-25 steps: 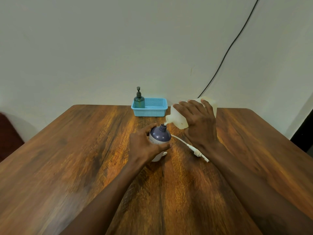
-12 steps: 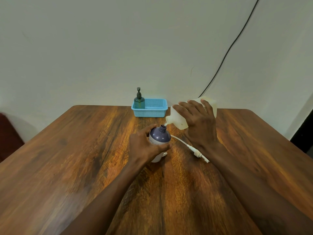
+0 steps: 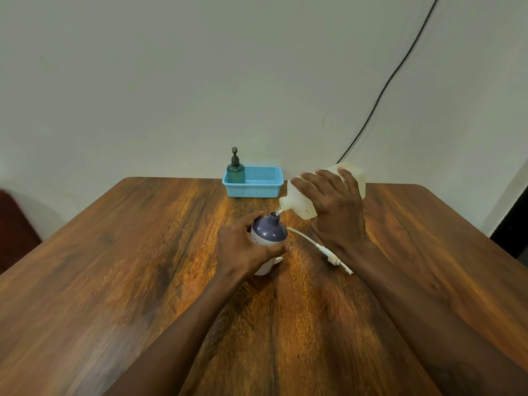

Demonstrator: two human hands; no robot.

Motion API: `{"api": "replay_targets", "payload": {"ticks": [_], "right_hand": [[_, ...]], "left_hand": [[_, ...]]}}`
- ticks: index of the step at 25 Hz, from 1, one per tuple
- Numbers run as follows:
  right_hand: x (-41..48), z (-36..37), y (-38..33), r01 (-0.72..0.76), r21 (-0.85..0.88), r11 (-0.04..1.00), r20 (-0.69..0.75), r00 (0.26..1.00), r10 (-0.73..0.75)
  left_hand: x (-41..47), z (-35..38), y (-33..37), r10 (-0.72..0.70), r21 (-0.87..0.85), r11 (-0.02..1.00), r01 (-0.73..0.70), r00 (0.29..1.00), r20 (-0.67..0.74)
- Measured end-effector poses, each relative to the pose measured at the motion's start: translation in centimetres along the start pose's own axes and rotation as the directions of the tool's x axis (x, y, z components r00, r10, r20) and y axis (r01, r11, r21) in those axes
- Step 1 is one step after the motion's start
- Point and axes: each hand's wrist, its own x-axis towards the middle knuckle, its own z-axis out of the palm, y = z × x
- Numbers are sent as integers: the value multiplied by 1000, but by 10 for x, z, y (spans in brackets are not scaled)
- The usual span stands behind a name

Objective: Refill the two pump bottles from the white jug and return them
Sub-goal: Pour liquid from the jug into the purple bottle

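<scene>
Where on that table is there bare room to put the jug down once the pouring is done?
The table is bare left of the left hand, and right of the right hand out to the far edge. The right half of the basket is free too, beside the green bottle. It is crowded around the purple bottle, the jug and the loose pump.

— What sort of place is this looking like to you?

— A plain room in a home, most likely. A wood-grain counter point(image 3: 143, 267) is standing against a bare, off-white painted wall point(image 3: 171, 81).

— Anything else pointing that way?

— A loose black cable point(image 3: 394, 75) is trailing down the wall at one o'clock, and a small blue plastic basket point(image 3: 257, 190) is sitting at twelve o'clock, holding a green pump bottle point(image 3: 235, 171). Beyond that, I cannot tell.
</scene>
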Motion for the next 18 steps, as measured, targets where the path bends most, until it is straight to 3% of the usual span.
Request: {"api": "replay_targets", "payload": {"ticks": [18], "right_hand": [[-1, 3, 1, 49, -8, 999, -20, 999, -49]], "left_hand": [[-1, 2, -6, -31, 21, 999, 31, 999, -4]]}}
